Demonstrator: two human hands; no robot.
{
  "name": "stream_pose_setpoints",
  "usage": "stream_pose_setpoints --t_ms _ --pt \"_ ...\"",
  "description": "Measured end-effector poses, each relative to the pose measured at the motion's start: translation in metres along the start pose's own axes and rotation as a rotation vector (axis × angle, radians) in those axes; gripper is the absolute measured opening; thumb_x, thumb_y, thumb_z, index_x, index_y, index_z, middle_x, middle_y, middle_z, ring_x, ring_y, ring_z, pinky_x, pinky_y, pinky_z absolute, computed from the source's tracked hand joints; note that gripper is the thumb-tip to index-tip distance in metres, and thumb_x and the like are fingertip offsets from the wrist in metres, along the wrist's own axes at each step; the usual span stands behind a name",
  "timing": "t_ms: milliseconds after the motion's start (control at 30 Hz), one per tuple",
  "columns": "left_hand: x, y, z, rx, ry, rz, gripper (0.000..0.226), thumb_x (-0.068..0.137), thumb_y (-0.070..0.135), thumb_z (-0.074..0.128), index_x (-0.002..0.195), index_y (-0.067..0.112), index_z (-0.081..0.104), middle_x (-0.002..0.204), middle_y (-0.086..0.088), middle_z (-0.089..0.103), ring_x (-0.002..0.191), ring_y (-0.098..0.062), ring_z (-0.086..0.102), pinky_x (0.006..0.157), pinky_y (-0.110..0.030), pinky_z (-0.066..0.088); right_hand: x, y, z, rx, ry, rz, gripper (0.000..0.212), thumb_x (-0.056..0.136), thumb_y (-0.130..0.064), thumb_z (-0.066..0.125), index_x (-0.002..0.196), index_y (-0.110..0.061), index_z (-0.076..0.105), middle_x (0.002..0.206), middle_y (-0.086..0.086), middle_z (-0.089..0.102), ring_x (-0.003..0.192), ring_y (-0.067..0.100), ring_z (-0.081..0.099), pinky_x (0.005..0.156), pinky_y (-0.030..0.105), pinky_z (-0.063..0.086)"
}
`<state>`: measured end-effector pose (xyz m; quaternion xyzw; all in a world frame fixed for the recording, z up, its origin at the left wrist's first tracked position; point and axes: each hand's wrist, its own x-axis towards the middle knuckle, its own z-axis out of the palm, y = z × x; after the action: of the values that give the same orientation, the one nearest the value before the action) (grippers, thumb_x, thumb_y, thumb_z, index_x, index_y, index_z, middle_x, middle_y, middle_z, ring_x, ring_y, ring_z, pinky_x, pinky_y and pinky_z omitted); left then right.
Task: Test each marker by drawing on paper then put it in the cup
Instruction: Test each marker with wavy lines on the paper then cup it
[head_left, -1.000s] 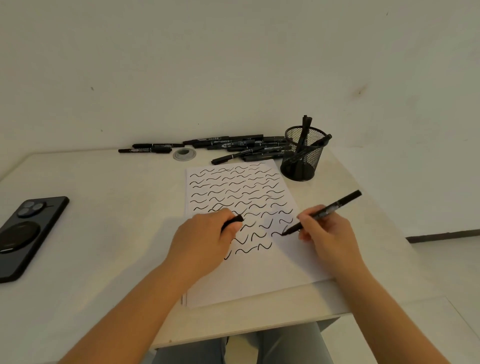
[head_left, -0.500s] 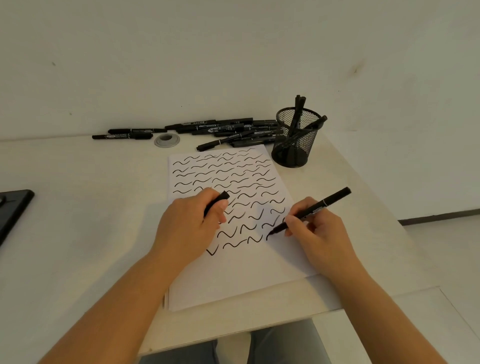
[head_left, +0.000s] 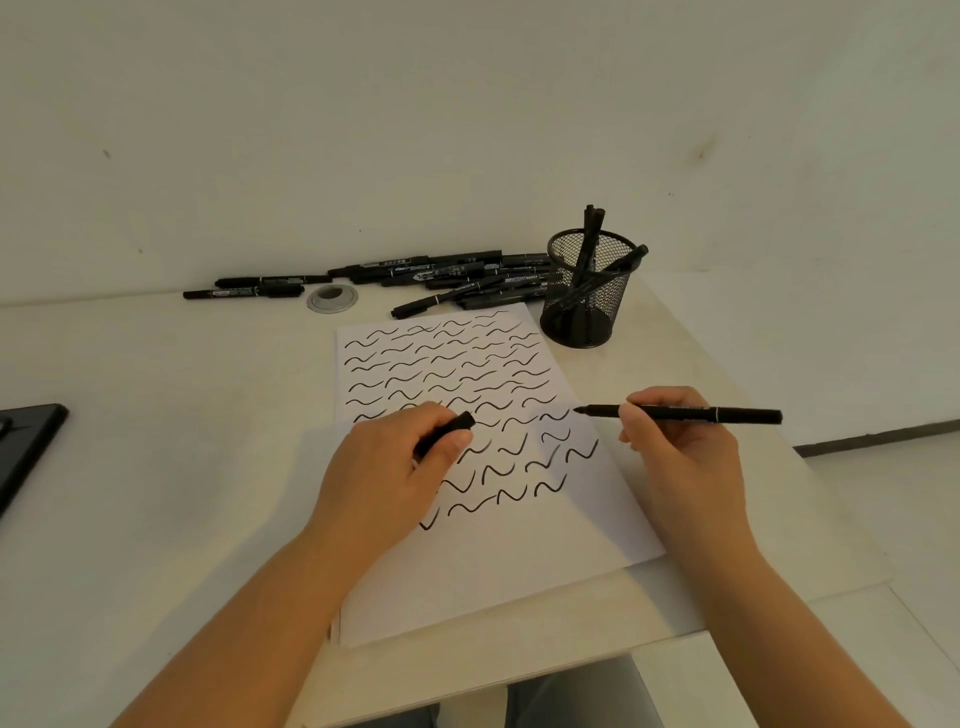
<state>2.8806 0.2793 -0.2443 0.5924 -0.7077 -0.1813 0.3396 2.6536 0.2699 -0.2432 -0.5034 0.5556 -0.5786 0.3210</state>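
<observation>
A pale table (head_left: 156, 467) fills the lower frame. On it, in the middle, lies white paper (head_left: 498, 561) with wavy lines. Above it lie black markers (head_left: 447, 275), a grey ring (head_left: 331, 300) and a mesh cup (head_left: 587, 306). A dark phone (head_left: 26, 447) lies far left.

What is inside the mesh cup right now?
Several black markers stand leaning in the mesh cup, ends sticking above its rim. Their exact count cannot be told: the mesh and their overlap hide the lower parts.

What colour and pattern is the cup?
Black wire mesh cup, see-through; the head view shows it.
</observation>
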Motion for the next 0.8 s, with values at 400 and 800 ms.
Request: stream_pose_setpoints --t_ms 400,800 --pt "0.005 -0.007 -0.001 -0.037 -0.011 0.008 0.010 0.085 0.033 0.058 0.094 0.034 0.064 0.077 0.020 0.062 0.075 0.001 0.055 0.062 -0.010 0.042 0.042 -0.030 0.046 0.411 -0.300 0.219 0.034 0.093 -0.022 0.044 0.071 -0.018 0.069 0.057 0.004 0.063 0.052 0.013 0.051 0.050 0.026 0.037" --pt "0.006 -0.007 0.000 -0.110 -0.055 -0.055 0.013 0.084 0.038 0.057 0.083 0.051 0.056 0.067 0.016 0.064 0.060 0.001 0.061 0.056 -0.011 0.044 0.038 -0.008 0.047 0.437 -0.373 0.204 0.009 0.073 -0.022 0.051 0.065 -0.020 0.055 0.050 0.003 0.060 0.046 0.014 0.051 0.044 0.020 0.039"
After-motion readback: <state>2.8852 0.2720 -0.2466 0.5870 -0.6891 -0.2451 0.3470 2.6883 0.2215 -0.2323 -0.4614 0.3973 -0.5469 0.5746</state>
